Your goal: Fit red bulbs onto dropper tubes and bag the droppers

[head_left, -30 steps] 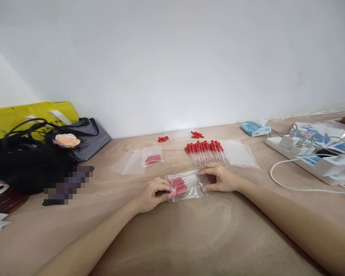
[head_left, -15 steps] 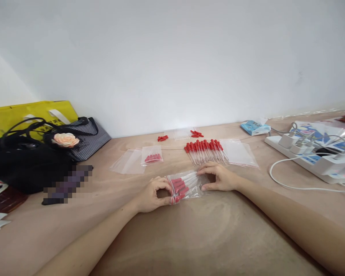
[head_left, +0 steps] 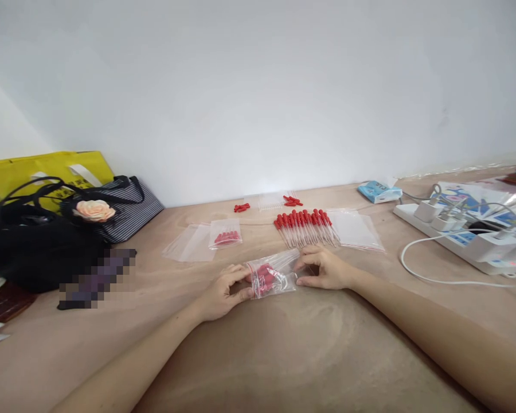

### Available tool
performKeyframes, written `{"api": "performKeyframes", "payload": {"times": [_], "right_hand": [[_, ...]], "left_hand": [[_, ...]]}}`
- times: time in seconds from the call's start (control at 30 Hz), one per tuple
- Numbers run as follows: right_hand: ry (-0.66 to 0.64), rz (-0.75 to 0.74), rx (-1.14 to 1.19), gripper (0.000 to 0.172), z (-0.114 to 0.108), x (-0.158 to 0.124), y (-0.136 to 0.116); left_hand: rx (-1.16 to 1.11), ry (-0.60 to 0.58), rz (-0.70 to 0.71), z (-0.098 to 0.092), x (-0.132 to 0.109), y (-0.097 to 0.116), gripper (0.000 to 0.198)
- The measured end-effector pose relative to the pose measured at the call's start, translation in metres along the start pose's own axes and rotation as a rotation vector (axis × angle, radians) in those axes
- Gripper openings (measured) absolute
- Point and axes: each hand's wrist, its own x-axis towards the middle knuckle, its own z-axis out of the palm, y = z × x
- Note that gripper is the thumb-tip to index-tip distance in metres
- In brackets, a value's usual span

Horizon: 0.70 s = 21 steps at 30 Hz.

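Observation:
Between my hands lies a clear zip bag point(head_left: 287, 281) with several droppers inside; their red rubber bulbs point(head_left: 264, 276) sit toward its red-lined mouth on the left. My left hand point(head_left: 226, 293) grips that mouth edge, thumb in front and fingers behind. At the opposite end, my right hand point(head_left: 327, 269) curls its thumb and fingers round the bag's corners. Just behind is a row of red-bulbed glass droppers point(head_left: 305, 225). A small zip bag holding red bulbs point(head_left: 227, 236) rests farther left, partly over flat clear bags point(head_left: 189, 244).
Flat zip bags point(head_left: 356, 229) lie right of the dropper row. Loose red bulbs point(head_left: 241, 207) are near the wall. At right stand a tissue pack point(head_left: 378, 191) and a white power strip point(head_left: 460, 241) with cables. Handbags point(head_left: 129, 209) and a yellow bag point(head_left: 83, 166) fill the left.
The red bulbs in the bag have bunched together and lie a little farther from the mouth edge. The bag looks more compact between my hands. The camera view has shifted slightly.

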Motion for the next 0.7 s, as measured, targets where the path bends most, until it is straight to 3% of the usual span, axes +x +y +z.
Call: {"api": "performKeyframes", "payload": {"times": [0.17, 0.3, 0.43, 0.57, 0.7], "right_hand": [[-0.015, 0.002, 0.032, 0.029, -0.001, 0.001, -0.002], [0.035, 0.094, -0.022, 0.047, 0.000, 0.000, 0.002], [0.054, 0.166, -0.068, 0.059, 0.001, -0.001, 0.006], [0.058, 0.172, -0.057, 0.057, 0.001, -0.001, 0.007], [0.072, 0.163, -0.054, 0.055, 0.001, 0.000, 0.006]], "left_hand": [[-0.030, 0.087, 0.023, 0.002, 0.001, -0.005, 0.026], [-0.015, 0.163, 0.062, 0.003, 0.000, -0.010, 0.019], [0.076, 0.087, 0.121, 0.004, -0.002, -0.009, 0.031], [0.156, 0.002, 0.106, 0.001, 0.003, -0.002, 0.041], [0.139, -0.111, 0.212, -0.004, 0.012, 0.001, 0.038]]}}
